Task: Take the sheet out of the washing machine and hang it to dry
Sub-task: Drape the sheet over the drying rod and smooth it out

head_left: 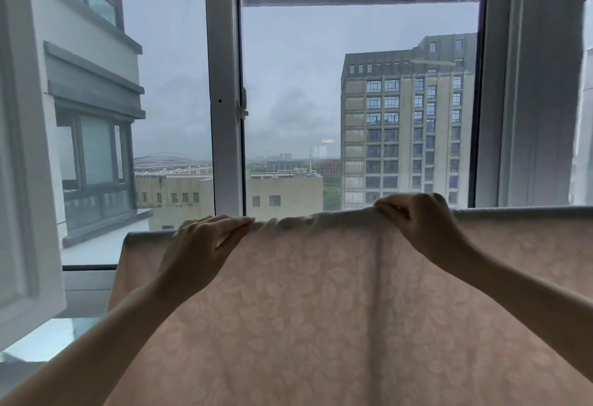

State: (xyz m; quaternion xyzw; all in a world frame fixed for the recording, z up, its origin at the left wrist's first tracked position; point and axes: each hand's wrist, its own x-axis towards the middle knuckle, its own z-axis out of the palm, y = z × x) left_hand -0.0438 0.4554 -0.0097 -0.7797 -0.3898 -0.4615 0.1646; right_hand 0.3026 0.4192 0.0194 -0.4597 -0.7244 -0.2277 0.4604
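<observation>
Across the lower frame, a pink patterned sheet hangs before a window, its bunched top edge pinched by the left hand and right hand; uneven tugging could drag it sideways off its unseen support.

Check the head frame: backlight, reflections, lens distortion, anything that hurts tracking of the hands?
Head view: strong backlight from the window leaves the left hand and right hand dim and low in contrast; the sheet glows, translucent; a small lamp reflection sits on the glass; wide-angle bending shows at the frame edges.
</observation>
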